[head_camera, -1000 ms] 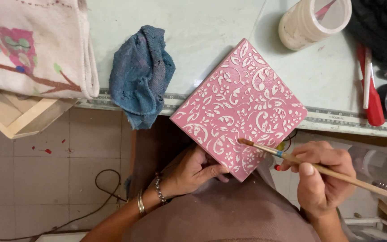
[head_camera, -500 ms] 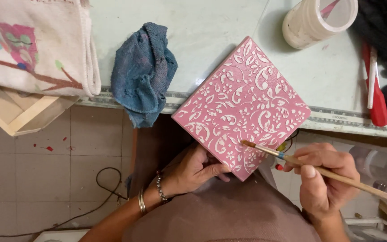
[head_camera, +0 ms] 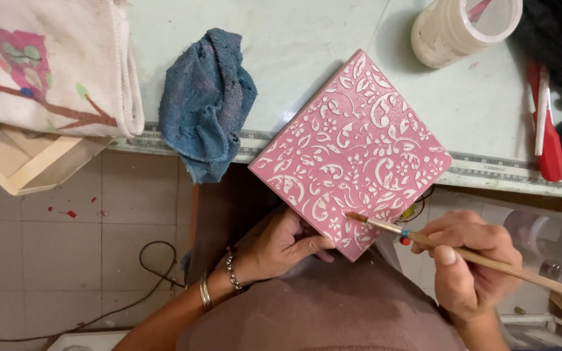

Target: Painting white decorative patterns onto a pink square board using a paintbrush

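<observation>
We grip the thin wooden paintbrush (head_camera: 463,252) in our right hand (head_camera: 466,260) fingers, its long axis pointing up-left, bristles touching the square pink floral-relief tile (head_camera: 352,153). Our left hand (head_camera: 281,242) fingers clasp the tile's lower corner off the pale bench (head_camera: 281,45).

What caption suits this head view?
Right hand touches paintbrush to pink patterned box; left hand steadies it.

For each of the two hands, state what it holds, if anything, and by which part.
The right hand holds a thin paintbrush by its wooden handle, just behind the ferrule. The left hand grips the pink patterned box at its near lower corner edge.
</observation>
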